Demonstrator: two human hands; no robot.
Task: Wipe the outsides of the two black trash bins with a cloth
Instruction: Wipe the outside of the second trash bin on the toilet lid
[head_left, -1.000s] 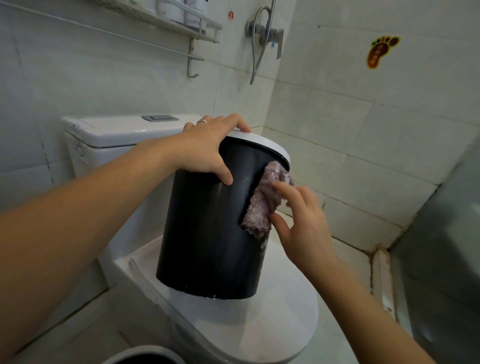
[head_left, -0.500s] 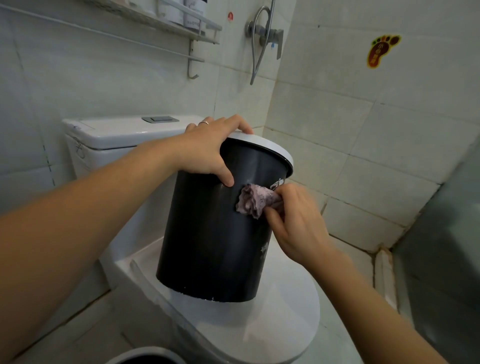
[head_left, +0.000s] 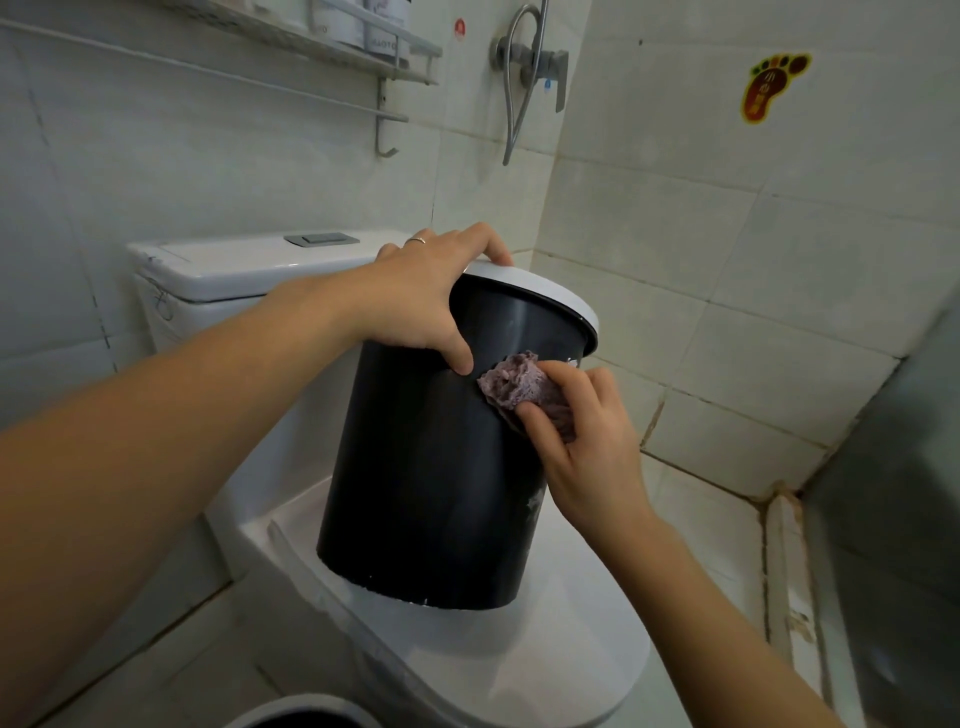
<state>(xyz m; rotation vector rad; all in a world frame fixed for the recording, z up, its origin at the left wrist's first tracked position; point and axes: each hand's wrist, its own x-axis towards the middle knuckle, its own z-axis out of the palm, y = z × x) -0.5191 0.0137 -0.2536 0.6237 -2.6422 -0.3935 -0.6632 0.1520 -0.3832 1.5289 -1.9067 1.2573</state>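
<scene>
Since the earlier frame the purple cloth (head_left: 524, 387) sits slightly lower on the black trash bin (head_left: 431, 467) — the right hand (head_left: 587, 447) grips it bunched against the bin's upper side. On the bin's white rim, the left hand (head_left: 426, 301) clamps, thumb down the wall. Under the bin — the closed toilet lid (head_left: 545, 649).

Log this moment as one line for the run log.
step: wiping bin side | left hand: holds black bin rim | right hand: presses purple cloth on bin wall | bin: on toilet lid
</scene>
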